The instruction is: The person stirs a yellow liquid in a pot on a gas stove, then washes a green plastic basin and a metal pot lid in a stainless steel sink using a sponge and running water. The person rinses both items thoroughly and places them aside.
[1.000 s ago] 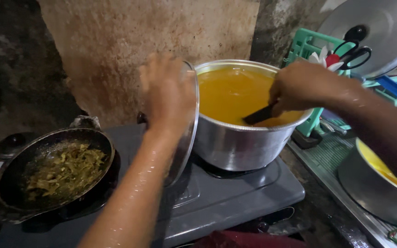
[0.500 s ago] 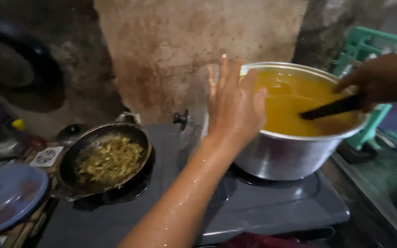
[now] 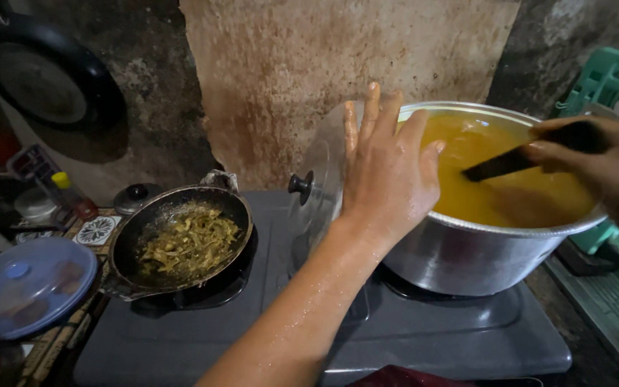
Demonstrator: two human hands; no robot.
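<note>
Glass lid [image 3: 322,175] upright vs flat left hand [image 3: 388,172]; right hand [image 3: 603,154] grips ladle [image 3: 510,163].

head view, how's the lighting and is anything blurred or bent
Head view: dim and warm, walls dark; the right hand and its dark utensil are smeared by motion; the left hand is sharp, its wet skin glinting; the glass lid shows pale glare; the pot and stove edges bow from wide-angle distortion.

Grey stove [image 3: 438,344] under steel pot [image 3: 481,258] and black frying pan [image 3: 180,247].
</note>
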